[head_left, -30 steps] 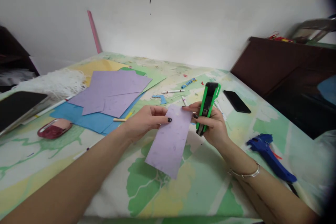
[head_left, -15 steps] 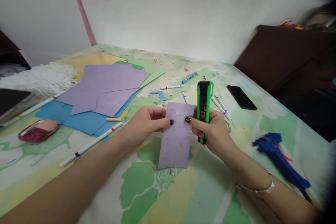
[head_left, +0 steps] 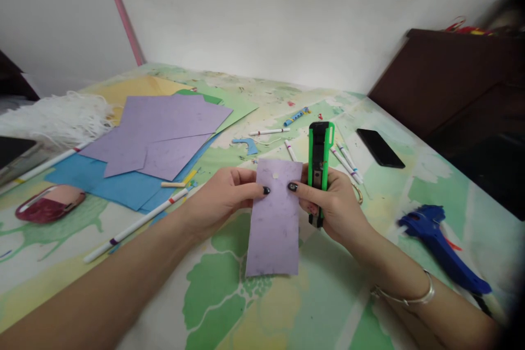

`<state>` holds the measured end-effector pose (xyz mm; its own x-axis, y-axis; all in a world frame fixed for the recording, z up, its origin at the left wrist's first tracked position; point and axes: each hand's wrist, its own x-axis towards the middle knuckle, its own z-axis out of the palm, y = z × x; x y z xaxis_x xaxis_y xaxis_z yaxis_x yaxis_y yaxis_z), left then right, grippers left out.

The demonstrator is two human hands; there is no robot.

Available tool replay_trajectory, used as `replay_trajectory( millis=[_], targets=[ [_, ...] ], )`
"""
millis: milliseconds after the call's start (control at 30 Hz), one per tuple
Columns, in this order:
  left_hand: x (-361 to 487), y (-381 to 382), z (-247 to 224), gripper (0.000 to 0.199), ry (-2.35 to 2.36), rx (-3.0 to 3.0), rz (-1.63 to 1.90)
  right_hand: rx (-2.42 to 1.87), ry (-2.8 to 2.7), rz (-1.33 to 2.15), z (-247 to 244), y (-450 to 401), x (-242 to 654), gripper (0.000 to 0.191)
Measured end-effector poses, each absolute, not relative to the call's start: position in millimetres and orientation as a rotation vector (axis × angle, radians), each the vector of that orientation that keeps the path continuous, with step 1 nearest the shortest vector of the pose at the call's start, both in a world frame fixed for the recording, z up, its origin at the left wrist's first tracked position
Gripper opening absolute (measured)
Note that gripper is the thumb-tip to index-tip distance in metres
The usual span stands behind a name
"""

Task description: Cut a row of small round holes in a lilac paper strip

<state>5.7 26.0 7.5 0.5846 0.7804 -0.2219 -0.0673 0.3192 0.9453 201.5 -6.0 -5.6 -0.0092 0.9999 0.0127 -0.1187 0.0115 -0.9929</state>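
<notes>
With left hand, in the middle of the frame, pinched the left edge of a purple paper strip between thumb and fingers. Held that strip at center, long sides running up and down the frame, with a small pale spot near the top; could not tell hole from mark. With right hand, just right of center, pinched the strip's right edge under the thumb, and held a green-and-black cutter upright behind that same thumb. Wore a bracelet on the right wrist, lower right.

Saw white strings at the left edge, above a maroon-and-pink case. Farther right, saw blue paper partly under overlapping purple sheets, with a long banded white stick slanting below. Near center, saw a blue paper scrap above the strip, then white markers right of the cutter. At right, saw a black phone lying flat and, lower down, a blue handled tool.
</notes>
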Motion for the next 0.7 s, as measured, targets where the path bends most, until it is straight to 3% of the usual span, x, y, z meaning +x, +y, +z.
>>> replay_trajectory(
  millis=[200,367,533,700],
  targets=[
    [5.4,29.4,-0.3,0.01,1.125,1.542,0.396,-1.338,-1.012,1.163,-6.8,2.2,204.1,0.019],
    [6.1,29.6,-0.2,0.019,1.237,1.702,0.317,-1.152,-0.9,0.898,-7.0,9.3,210.6,0.034],
    [7.4,29.3,-2.3,0.008,1.349,1.85,0.405,-1.106,-0.983,1.216,-10.5,8.0,210.1,0.04],
    [12.3,24.9,-6.9,0.031,1.363,1.887,0.427,-1.03,-1.027,1.424,-15.0,9.4,213.9,0.036]
  ],
)
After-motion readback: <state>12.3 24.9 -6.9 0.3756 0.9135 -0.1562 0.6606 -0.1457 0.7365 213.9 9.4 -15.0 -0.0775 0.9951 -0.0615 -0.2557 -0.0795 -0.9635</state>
